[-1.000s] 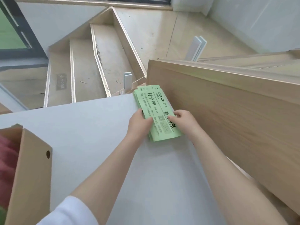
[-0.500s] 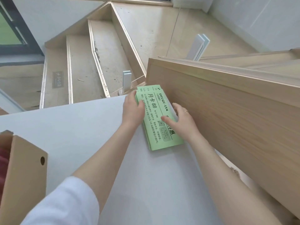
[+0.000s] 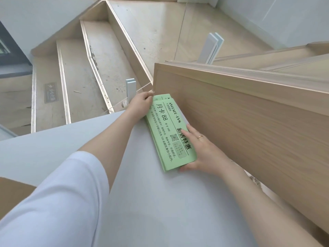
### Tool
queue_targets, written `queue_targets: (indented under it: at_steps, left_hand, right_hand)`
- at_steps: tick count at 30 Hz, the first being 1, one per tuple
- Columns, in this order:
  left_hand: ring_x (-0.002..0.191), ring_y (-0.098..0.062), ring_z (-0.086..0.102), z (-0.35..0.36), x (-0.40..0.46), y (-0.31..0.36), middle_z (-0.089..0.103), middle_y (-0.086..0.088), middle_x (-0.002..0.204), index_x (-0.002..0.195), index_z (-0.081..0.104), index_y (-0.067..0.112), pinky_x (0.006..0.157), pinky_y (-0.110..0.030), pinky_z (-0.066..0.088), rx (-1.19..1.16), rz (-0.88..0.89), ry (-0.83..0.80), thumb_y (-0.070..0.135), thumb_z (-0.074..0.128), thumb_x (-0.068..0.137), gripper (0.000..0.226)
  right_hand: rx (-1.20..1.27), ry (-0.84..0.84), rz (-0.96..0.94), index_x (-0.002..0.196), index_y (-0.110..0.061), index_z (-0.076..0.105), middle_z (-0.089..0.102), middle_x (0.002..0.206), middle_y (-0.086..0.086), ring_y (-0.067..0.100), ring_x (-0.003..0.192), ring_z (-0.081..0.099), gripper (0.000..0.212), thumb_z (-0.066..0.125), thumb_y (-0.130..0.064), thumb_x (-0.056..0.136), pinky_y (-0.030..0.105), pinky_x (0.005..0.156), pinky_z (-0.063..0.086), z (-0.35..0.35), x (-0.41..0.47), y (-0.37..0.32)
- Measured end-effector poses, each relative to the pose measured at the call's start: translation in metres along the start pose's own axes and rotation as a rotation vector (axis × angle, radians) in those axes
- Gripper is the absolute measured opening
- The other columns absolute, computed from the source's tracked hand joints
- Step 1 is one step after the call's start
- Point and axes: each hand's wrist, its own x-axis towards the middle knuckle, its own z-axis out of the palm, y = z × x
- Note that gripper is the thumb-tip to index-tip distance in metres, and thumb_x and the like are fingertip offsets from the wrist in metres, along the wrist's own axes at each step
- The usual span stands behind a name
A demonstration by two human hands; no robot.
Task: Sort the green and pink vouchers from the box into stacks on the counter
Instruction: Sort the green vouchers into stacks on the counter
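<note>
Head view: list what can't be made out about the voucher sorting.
- Box: only a brown corner shows at the left edge; contents cut off.
- Pink vouchers: none in view.
- Green stack: sheet count unreadable; left hand and right hand cover its ends.
- Small print: too small.

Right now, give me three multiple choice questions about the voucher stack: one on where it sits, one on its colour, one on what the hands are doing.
1. Where does the voucher stack lie?
A. on the grey counter beside the wooden panel
B. on the stairs
C. inside a box

2. What colour is the top voucher?
A. pink
B. green
C. white

3. What are the hands doing?
A. both hang idle
B. one lifts the stack
C. left hand at the far end, right hand at the near end

Answers: 1 A, the stack rests flat beside the panel. 2 B, its face is green. 3 C, a hand touches each end.
</note>
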Motion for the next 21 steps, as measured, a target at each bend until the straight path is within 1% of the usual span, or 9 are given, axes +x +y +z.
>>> queue_targets:
  at_steps: [3, 6, 8, 10, 13, 15, 17, 19, 21]
  left_hand:
    - [0.102, -0.025, 0.060, -0.004, 0.004, -0.004, 0.064, -0.005, 0.105, 0.110, 0.060, 0.023, 0.095, -0.042, 0.047, -0.046, 0.019, 0.010, 0.023, 0.037, 0.097, 0.027]
    - [0.089, -0.022, 0.059, -0.007, 0.004, -0.005, 0.064, -0.005, 0.095, 0.097, 0.060, 0.023, 0.090, -0.038, 0.047, -0.024, 0.022, 0.026, 0.022, 0.037, 0.097, 0.024]
    - [0.084, -0.020, 0.059, -0.009, 0.003, -0.006, 0.064, -0.004, 0.091, 0.094, 0.061, 0.022, 0.087, -0.036, 0.048, 0.008, 0.036, 0.030, 0.019, 0.037, 0.097, 0.025]
    - [0.084, -0.021, 0.059, -0.009, 0.000, -0.007, 0.064, -0.003, 0.090, 0.093, 0.062, 0.020, 0.085, -0.035, 0.047, 0.045, 0.049, 0.025, 0.019, 0.037, 0.096, 0.025]
    - [0.092, -0.026, 0.061, -0.006, -0.003, -0.008, 0.065, -0.006, 0.096, 0.095, 0.061, 0.020, 0.086, -0.038, 0.048, 0.054, 0.036, 0.025, 0.021, 0.036, 0.095, 0.024]
    - [0.100, -0.028, 0.060, -0.005, -0.005, -0.007, 0.065, -0.009, 0.105, 0.101, 0.061, 0.018, 0.087, -0.037, 0.049, 0.088, 0.042, 0.036, 0.021, 0.036, 0.095, 0.026]
    - [0.103, -0.029, 0.058, -0.006, -0.005, -0.002, 0.064, -0.011, 0.109, 0.110, 0.061, 0.013, 0.082, -0.032, 0.045, 0.214, 0.054, 0.029, 0.019, 0.034, 0.096, 0.031]
    - [0.102, -0.031, 0.056, -0.007, -0.003, 0.005, 0.063, -0.013, 0.110, 0.114, 0.060, 0.009, 0.079, -0.032, 0.043, 0.409, 0.073, -0.009, 0.020, 0.032, 0.098, 0.034]
    - [0.102, -0.032, 0.055, -0.008, -0.003, 0.008, 0.063, -0.015, 0.110, 0.114, 0.060, 0.008, 0.081, -0.033, 0.043, 0.551, 0.093, -0.053, 0.023, 0.033, 0.098, 0.035]
  right_hand:
    - [0.017, 0.020, 0.006, 0.148, -0.030, 0.010, 0.001, 0.157, -0.010, 0.007, 0.141, 0.008, 0.111, 0.080, -0.046, 0.064, 0.027, 0.112, 0.019, -0.002, 0.005, -0.003]
    - [0.023, 0.011, 0.009, 0.148, -0.030, 0.010, 0.005, 0.157, -0.010, 0.007, 0.141, 0.009, 0.114, 0.081, -0.047, 0.061, 0.028, 0.113, 0.018, -0.004, 0.007, -0.002]
    - [0.018, 0.005, 0.014, 0.148, -0.028, 0.008, 0.007, 0.157, -0.009, 0.008, 0.141, 0.008, 0.116, 0.082, -0.046, 0.061, 0.029, 0.115, 0.016, -0.004, 0.004, -0.002]
    - [0.013, -0.003, 0.016, 0.149, -0.025, 0.004, 0.006, 0.156, -0.010, 0.006, 0.141, 0.007, 0.116, 0.080, -0.045, 0.064, 0.028, 0.116, 0.013, -0.002, -0.001, -0.004]
    - [0.014, 0.000, 0.026, 0.148, -0.023, 0.000, 0.004, 0.156, -0.012, 0.001, 0.140, 0.005, 0.114, 0.078, -0.044, 0.068, 0.022, 0.113, 0.009, 0.000, -0.008, -0.008]
    - [0.049, 0.005, 0.057, 0.148, -0.023, -0.002, 0.005, 0.156, -0.013, 0.003, 0.141, 0.006, 0.117, 0.079, -0.043, 0.067, 0.022, 0.111, 0.010, 0.001, -0.007, -0.007]
    - [0.102, 0.020, 0.105, 0.148, -0.022, -0.005, 0.008, 0.156, -0.009, 0.011, 0.142, 0.009, 0.121, 0.081, -0.042, 0.065, 0.027, 0.113, 0.014, 0.000, -0.004, -0.007]
    - [0.126, 0.019, 0.171, 0.148, -0.022, -0.006, 0.013, 0.155, -0.006, 0.017, 0.141, 0.013, 0.123, 0.081, -0.042, 0.064, 0.032, 0.112, 0.019, -0.002, -0.005, -0.009]
    - [0.146, 0.004, 0.227, 0.148, -0.023, 0.006, 0.025, 0.147, -0.005, 0.016, 0.138, 0.017, 0.113, 0.078, -0.049, 0.064, 0.030, 0.104, 0.025, -0.002, -0.010, -0.012]
